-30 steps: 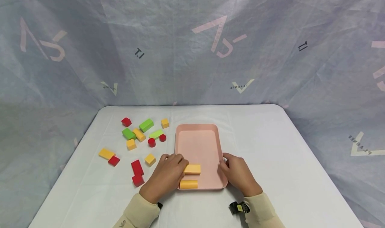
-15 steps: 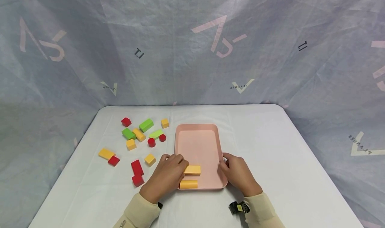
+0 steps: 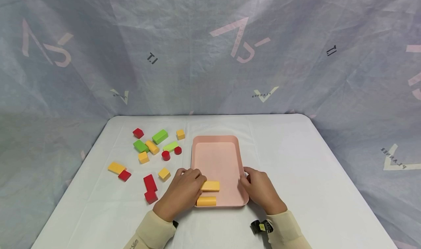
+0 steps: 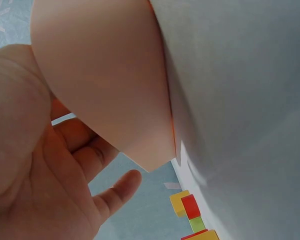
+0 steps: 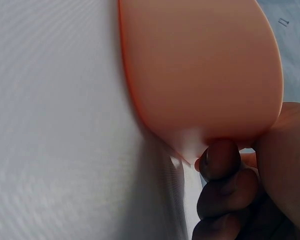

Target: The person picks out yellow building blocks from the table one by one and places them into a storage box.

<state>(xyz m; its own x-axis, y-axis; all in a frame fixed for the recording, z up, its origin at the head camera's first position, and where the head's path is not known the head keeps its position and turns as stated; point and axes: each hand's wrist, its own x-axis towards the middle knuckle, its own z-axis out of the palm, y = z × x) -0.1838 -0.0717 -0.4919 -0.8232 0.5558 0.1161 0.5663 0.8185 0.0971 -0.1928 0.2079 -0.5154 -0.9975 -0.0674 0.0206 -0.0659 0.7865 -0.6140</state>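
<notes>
A pink tray (image 3: 217,157) lies on the white table, with a yellow half-round or cylinder-like block (image 3: 206,201) along its near wall. My left hand (image 3: 182,190) reaches over the tray's left rim and holds the left end of a flat yellow block (image 3: 210,186) inside; its fingertips are hidden there. On the opposite side, my right hand (image 3: 261,190) grips the right rim, thumb at the inner side. The right wrist view shows its curled fingers (image 5: 224,159) against the tray's outer wall (image 5: 205,70). In the left wrist view the palm lies beside the outer wall (image 4: 105,75).
Left of the tray are scattered several blocks: red ones (image 3: 150,183), green ones (image 3: 160,136), yellow ones (image 3: 164,174) and small red cylinders (image 3: 166,155). A grey printed cloth (image 3: 210,59) hangs behind the table. A black wrist device (image 3: 261,227) sits by the right sleeve.
The flat yellow block has shifted very slightly toward the tray's near wall in my left hand. My right hand and the tray have stayed in place.
</notes>
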